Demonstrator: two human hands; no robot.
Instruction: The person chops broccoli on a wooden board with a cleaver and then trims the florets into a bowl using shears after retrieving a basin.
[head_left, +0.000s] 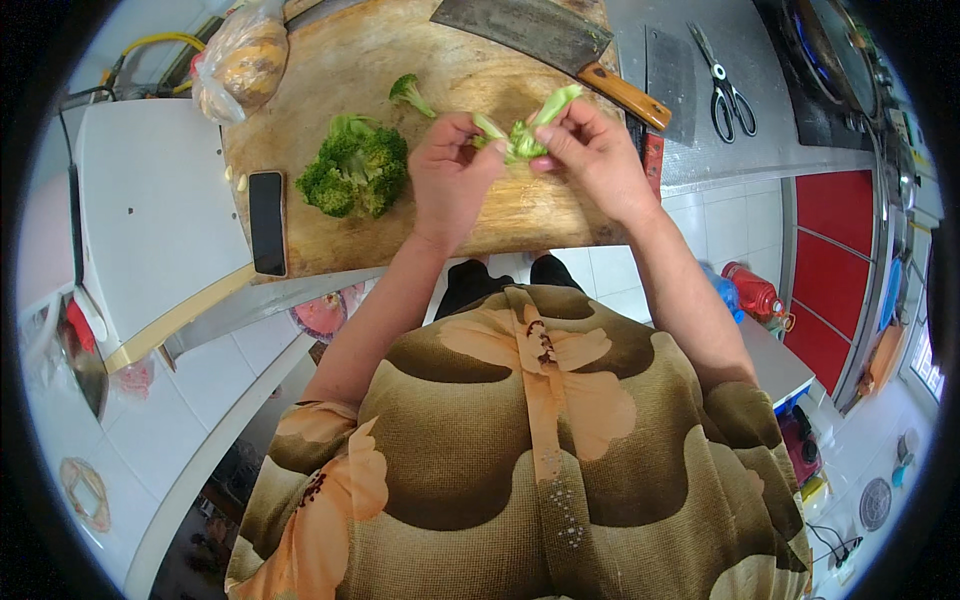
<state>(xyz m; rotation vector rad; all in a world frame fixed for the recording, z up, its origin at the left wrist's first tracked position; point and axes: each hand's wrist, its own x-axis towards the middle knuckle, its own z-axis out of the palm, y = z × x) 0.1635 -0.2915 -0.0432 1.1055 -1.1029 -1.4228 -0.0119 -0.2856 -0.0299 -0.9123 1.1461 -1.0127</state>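
Over a worn wooden cutting board (337, 67), my left hand (457, 172) pinches a small piece of broccoli by its pale stem (489, 127). Close beside it, my right hand (596, 161) grips a broccoli floret with a thick green stalk (556, 103) pointing up and right. The two pieces meet or nearly meet between my fingers; whether they are joined I cannot tell. A larger broccoli head (356, 166) lies left of my left hand. One small floret (409, 94) rests above that hand. A cleaver (536, 37) with a wooden handle lies at the board's upper right.
A smartphone (268, 223) lies at the board's left edge, near small pale bits. A tied plastic bag of yellowish food (247, 64) is at upper left. Kitchen scissors (724, 90) lie on the metal counter (765, 150), left of a stove with a pan (832, 52).
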